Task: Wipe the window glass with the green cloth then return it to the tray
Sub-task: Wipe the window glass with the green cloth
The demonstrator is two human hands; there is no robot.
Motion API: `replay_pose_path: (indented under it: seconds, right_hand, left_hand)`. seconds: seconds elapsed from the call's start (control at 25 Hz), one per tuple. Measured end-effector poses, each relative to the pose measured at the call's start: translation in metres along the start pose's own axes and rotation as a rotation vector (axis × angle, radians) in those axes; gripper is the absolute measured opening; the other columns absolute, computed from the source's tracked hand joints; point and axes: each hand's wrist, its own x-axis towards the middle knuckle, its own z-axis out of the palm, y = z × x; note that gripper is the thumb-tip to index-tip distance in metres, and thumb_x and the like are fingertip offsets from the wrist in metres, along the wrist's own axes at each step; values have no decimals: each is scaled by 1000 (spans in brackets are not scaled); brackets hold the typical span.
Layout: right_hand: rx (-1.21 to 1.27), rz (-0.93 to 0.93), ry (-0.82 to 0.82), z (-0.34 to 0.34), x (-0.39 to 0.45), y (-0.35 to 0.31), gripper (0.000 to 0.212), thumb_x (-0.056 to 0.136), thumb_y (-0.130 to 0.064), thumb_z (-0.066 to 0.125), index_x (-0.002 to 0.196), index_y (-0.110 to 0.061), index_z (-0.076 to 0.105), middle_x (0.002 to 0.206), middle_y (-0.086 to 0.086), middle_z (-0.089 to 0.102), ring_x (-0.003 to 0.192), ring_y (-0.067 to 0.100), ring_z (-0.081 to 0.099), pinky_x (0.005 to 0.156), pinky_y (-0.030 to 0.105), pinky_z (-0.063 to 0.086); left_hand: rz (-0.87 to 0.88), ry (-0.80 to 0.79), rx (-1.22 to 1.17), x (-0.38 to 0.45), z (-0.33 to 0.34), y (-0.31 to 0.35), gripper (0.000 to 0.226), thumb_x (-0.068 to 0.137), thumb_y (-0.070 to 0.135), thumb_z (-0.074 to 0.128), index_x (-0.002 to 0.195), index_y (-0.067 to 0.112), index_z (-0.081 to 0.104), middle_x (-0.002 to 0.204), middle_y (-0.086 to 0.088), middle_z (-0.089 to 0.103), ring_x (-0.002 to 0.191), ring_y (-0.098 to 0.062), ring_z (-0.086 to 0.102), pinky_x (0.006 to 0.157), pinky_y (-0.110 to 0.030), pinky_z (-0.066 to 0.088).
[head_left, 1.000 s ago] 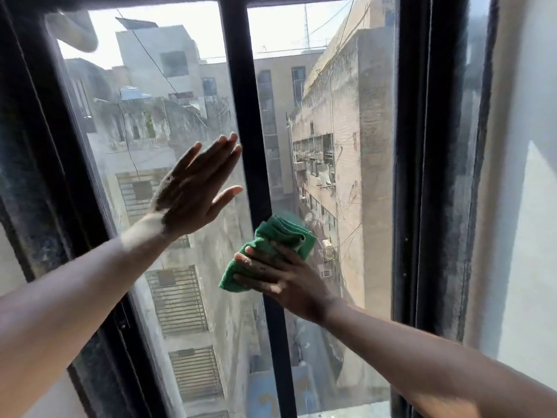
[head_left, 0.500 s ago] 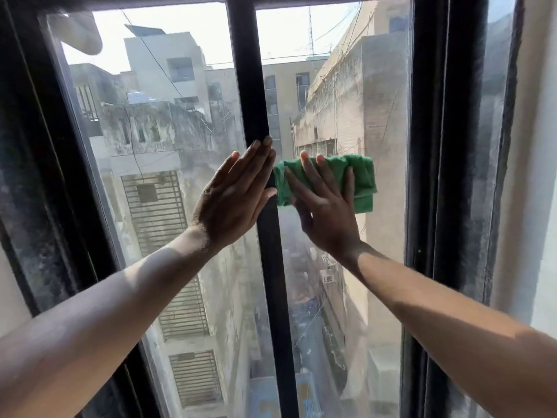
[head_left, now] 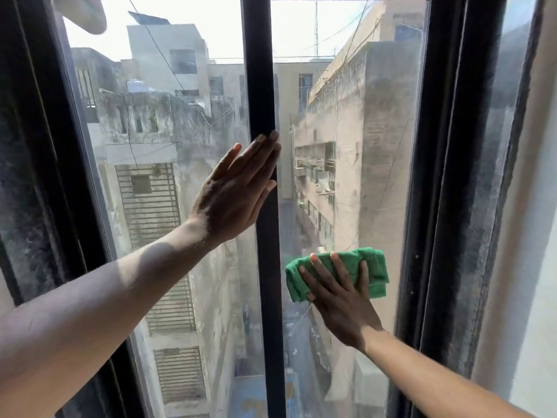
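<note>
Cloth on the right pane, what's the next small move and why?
Probably slide the cloth sideways toward the right frame, then on down. The right hand presses it flat against the right pane close to the centre bar, and the glass beside and below looks smudged. The left hand braces on the bar.

Head cam, close, facing window glass [head_left: 346,146] straight on
</note>
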Motion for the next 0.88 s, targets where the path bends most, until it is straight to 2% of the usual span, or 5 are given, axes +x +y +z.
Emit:
replay_pose_path:
  seconds: [0.2,0.48,0.64,0.76,0.88]
  right_hand:
    - [170,361,352,-100,196,47,66,116,-63,18,171,-53,-17,181,-21,-25,170,24,-27,126,82,-11]
    - [173,197,-26,-16,12,-25,64,117,-52,27,174,-43,1,182,-18,-21,171,27,-18,133,77,12]
    - [288,498,266,-63,136,-8,70,116,-53,32,178,-37,3,187,-8,-11,173,24,-12,135,71,-13]
    - [255,640,510,-112,227,14,68,115,-52,34,178,-30,21,188,-1,14,174,25,11,135,66,-4]
    - [159,483,452,-78,175,0,64,118,-48,32,178,-28,22,188,-1,14,175,26,9,139,68,6]
  left_hand:
    - [-14,7,-16,2,0,4,59,124,27,36,178,5,32,188,-12,27,174,-27,30,143,-46,19]
    - [-18,-50,-42,3,-4,2,62,124,29,33,181,6,23,191,-11,17,176,-27,23,144,-44,7]
    - [-30,-17,-68,3,-3,2,61,123,28,36,180,8,26,190,-9,20,176,-26,26,143,-45,15]
    - [-35,0,-64,1,-1,4,62,124,28,35,181,9,22,191,-8,17,177,-23,22,145,-42,8]
    - [-37,-19,-42,1,-1,5,63,123,29,33,182,11,18,192,-5,12,178,-21,18,145,-43,5]
